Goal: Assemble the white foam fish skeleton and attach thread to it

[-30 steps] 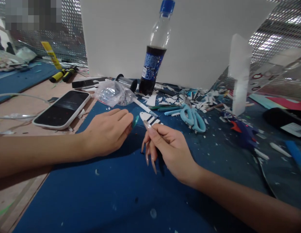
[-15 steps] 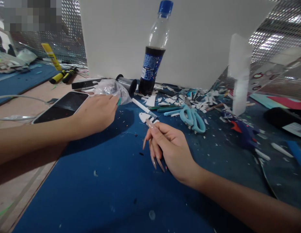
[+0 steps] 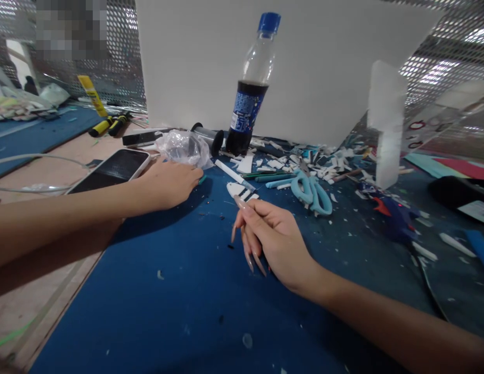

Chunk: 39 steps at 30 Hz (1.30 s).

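My left hand (image 3: 167, 183) lies palm down on the blue cutting mat (image 3: 179, 291). Its fingers are curled together right at the lower edge of a crumpled clear plastic bag (image 3: 182, 147), and what they pinch is hidden. My right hand (image 3: 271, 236) hovers low over the middle of the mat. Its long-nailed fingers are bunched and point down, and its index finger reaches toward a small white and black cut piece (image 3: 238, 190). A white pen (image 3: 232, 174) lies just beyond that piece.
A smartphone (image 3: 113, 169) lies left of my left hand. Behind stand a cola bottle (image 3: 249, 93), a black spool (image 3: 208, 137) and a white board. Light blue scissors (image 3: 311, 188), paper scraps, a blue glue gun (image 3: 393, 218) and a clear acrylic stand (image 3: 386, 124) crowd the right.
My left hand left the spot by my right hand, went left and away to the plastic bag, and now rests at its lower edge. My right hand has barely shifted.
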{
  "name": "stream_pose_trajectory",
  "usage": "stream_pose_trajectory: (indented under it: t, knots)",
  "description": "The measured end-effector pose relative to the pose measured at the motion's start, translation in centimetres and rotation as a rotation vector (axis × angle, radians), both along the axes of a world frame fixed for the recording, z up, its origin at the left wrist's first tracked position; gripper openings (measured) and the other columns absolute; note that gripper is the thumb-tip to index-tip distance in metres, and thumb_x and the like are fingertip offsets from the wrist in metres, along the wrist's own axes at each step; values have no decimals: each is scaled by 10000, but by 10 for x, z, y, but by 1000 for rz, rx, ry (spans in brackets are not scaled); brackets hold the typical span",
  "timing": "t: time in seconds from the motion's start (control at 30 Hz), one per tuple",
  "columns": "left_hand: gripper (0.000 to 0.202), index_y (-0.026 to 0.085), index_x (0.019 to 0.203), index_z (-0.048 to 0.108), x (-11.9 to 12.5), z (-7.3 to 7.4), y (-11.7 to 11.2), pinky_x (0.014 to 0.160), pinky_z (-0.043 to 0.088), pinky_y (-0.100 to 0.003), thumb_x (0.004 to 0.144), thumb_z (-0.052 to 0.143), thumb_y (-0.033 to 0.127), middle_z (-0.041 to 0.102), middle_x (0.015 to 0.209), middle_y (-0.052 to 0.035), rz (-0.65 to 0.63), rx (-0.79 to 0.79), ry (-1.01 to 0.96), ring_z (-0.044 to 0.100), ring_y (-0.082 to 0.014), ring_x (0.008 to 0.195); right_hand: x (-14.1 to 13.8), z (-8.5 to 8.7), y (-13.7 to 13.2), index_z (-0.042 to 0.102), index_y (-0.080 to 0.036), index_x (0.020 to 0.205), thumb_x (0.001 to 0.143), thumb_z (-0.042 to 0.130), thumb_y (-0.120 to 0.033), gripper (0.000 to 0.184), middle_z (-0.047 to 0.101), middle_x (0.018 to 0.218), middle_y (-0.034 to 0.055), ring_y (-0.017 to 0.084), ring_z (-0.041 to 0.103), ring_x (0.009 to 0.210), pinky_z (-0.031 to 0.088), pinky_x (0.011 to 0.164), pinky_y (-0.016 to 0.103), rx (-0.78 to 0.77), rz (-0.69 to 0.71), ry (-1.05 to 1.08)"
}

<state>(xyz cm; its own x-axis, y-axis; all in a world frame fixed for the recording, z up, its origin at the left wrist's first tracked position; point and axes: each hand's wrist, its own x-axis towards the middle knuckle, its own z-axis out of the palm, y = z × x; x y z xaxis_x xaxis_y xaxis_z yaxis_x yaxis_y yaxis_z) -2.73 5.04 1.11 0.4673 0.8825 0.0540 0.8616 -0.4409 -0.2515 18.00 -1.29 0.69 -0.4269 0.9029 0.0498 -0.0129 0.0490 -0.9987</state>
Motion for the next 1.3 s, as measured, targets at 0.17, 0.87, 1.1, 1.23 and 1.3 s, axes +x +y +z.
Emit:
stream_pose_trajectory:
  t: [0.17, 0.87, 1.1, 1.23, 1.3]
  knots:
    - [257, 164, 837, 576, 2, 7, -6, 569, 382, -305, 896, 329, 202, 691, 816, -88, -2, 25, 46, 619, -212, 663, 0, 1, 1, 488, -195, 603, 913, 463, -342, 344, 383, 322, -98, 51, 399, 253, 452, 414, 216, 7, -14, -33]
    - [319, 181, 533, 306, 22, 28, -44, 419, 211, -212, 835, 407, 203, 292, 457, 59, -3, -218, -819, 277, -59, 425, -1, 2, 0, 511, -187, 621, 891, 492, -349, 315, 391, 320, -95, 57, 373, 228, 391, 295, 181, 3, -33, 3]
    - [305, 159, 689, 440, 39, 6, -72, 381, 244, -144, 912, 386, 360, 380, 524, 70, 155, -969, -1477, 301, -34, 416, 3, 3, -7, 518, -180, 649, 910, 462, -355, 319, 388, 336, -97, 49, 402, 243, 361, 290, 155, 151, -83, -20]
    - [266, 150, 693, 443, 38, 2, -67, 379, 236, -123, 911, 414, 299, 417, 546, 60, 167, -1069, -1638, 330, -24, 426, 5, 2, -9, 537, -173, 667, 926, 433, -345, 329, 409, 362, -83, 57, 435, 259, 374, 308, 167, 239, -57, -88]
    - [272, 145, 677, 443, 37, 1, -64, 386, 247, -116, 914, 414, 276, 427, 547, 55, 138, -1088, -1668, 340, -23, 436, 5, 2, -9, 535, -171, 665, 935, 419, -327, 332, 405, 360, -84, 54, 439, 264, 383, 326, 166, 285, -53, -126]
